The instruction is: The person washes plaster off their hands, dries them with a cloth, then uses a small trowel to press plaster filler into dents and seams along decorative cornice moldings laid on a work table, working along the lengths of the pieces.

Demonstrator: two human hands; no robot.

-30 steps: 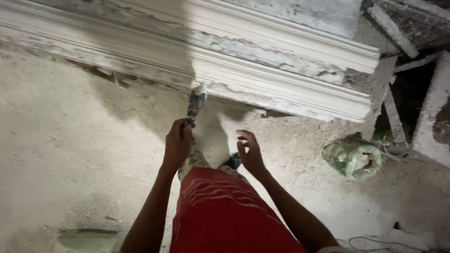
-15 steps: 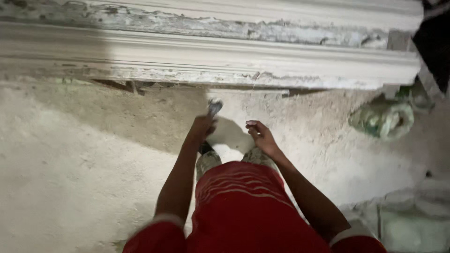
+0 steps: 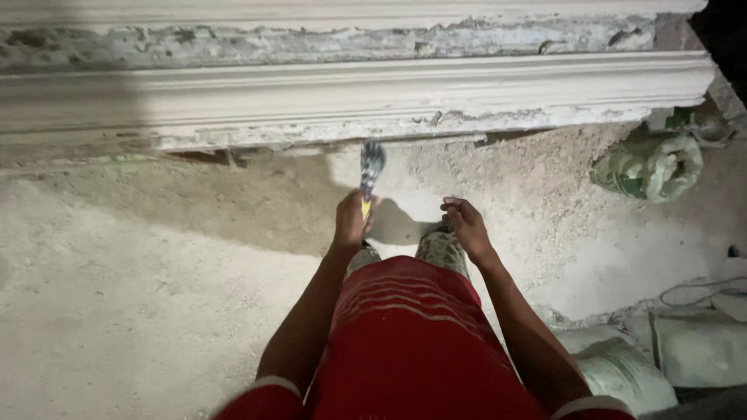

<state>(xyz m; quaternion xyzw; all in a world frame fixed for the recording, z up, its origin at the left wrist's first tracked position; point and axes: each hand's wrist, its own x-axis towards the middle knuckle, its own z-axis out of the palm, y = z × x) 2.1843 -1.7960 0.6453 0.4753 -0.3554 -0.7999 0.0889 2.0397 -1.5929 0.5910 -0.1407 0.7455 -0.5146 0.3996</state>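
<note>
My left hand (image 3: 350, 222) is closed around the yellow handle of a plaster-caked scraper (image 3: 370, 167) whose blade points up toward the long white moulded cornice (image 3: 350, 101) lying across the floor ahead. The blade tip sits just below the cornice's lower edge, not clearly touching it. My right hand (image 3: 465, 225) hangs free beside my leg, fingers loosely curled, holding nothing. My red shirt fills the bottom middle of the view.
Dusty sandy floor (image 3: 140, 280) spreads to the left and front. A crumpled green-white sack (image 3: 650, 167) lies at the right near the cornice's end. Filled white bags (image 3: 661, 354) and a thin cable (image 3: 696, 292) lie at the lower right.
The view has swung so the cornice now runs level across the top. My left hand with the scraper stays raised toward the cornice; the right hand stays beside it, empty.
</note>
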